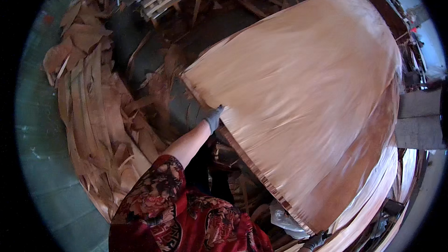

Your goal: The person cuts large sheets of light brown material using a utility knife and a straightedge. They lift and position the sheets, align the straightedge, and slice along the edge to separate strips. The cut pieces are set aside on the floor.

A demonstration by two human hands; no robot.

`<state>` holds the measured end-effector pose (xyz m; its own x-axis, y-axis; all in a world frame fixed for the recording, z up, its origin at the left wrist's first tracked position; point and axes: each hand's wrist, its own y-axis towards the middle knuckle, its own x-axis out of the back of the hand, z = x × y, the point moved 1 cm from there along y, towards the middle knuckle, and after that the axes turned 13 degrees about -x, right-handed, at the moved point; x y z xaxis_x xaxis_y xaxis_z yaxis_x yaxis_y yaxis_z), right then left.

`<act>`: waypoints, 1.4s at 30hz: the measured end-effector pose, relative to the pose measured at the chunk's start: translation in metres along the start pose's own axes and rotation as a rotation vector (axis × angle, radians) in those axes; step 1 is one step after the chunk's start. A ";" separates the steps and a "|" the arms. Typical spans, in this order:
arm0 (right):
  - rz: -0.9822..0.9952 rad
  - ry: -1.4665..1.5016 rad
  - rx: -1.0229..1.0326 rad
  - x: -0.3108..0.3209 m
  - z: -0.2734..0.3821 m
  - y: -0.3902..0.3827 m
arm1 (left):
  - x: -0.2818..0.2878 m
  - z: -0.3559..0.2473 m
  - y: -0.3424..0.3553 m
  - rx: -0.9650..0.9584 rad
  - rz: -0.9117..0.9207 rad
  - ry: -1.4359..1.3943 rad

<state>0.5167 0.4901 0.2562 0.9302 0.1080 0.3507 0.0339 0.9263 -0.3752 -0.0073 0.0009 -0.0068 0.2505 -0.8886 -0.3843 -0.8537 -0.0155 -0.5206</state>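
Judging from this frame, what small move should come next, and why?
Perhaps draw the tan sheet gently taut: the left hand is at its near edge, the right hand by its lower corner, and ripples show on its surface.

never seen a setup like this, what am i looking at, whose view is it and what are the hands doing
There's no robot here, just a person with two gloved hands. The single picture comes from a wide fisheye camera worn on their head, looking down, so straight edges bend and the corners go black. The red patterned garment at the bottom is the wearer's own.

The large thin tan sheet lies on what looks like a layered stack. The left hand, in a grey glove, is at its edge; the right hand is by its near corner, partly cut off. How firmly either grips is hard to tell.

On the left is a long heap of brown scraps, and a clear plastic bag sits beside the near edge.
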 end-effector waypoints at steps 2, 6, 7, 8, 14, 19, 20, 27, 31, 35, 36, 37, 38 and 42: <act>-0.017 0.001 0.003 0.006 0.007 -0.006 | -0.039 -0.024 -0.028 0.125 -0.033 0.145; 0.030 0.001 -0.028 -0.007 0.004 -0.002 | -0.029 -0.047 -0.028 0.204 -0.012 0.798; 0.026 0.004 -0.032 -0.005 0.002 -0.004 | -0.026 -0.036 -0.023 0.207 -0.032 0.713; 0.021 0.001 -0.037 0.000 0.000 -0.008 | -0.019 -0.021 -0.017 0.212 -0.051 0.630; 0.061 0.037 -0.008 -0.013 -0.039 -0.008 | 0.046 -0.001 0.020 0.050 -0.088 0.217; -0.033 -0.250 0.005 0.010 -0.074 0.019 | -0.007 -0.058 -0.033 0.270 -0.023 0.410; -0.134 -0.362 -0.056 0.007 -0.077 0.030 | 0.006 -0.055 -0.029 0.245 -0.031 0.434; -0.077 -0.041 -0.052 -0.009 -0.116 0.029 | 0.021 -0.046 -0.015 0.309 -0.093 0.389; -0.072 -0.151 -0.022 0.016 -0.131 0.039 | 0.008 -0.039 -0.022 0.295 -0.121 0.220; -0.050 -0.119 0.047 -0.021 -0.132 0.020 | 0.024 -0.038 -0.011 0.258 -0.169 0.296; -0.095 -0.096 0.024 -0.019 -0.122 0.007 | -0.022 -0.053 -0.044 0.220 -0.302 0.554; 0.001 0.025 -0.100 -0.045 -0.120 0.001 | 0.046 -0.061 -0.027 -0.067 -0.313 0.475; -0.033 0.031 -0.108 -0.041 -0.115 -0.005 | 0.015 -0.056 -0.049 -0.284 -0.250 0.555; -0.054 0.023 0.062 -0.018 -0.155 -0.003 | -0.103 -0.054 -0.144 -0.996 0.239 1.408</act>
<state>0.5562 0.4299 0.1181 0.9360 0.0492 0.3487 0.0625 0.9512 -0.3022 0.0657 0.0701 0.1489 -0.0056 -0.5908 0.8068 -0.8758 0.3924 0.2812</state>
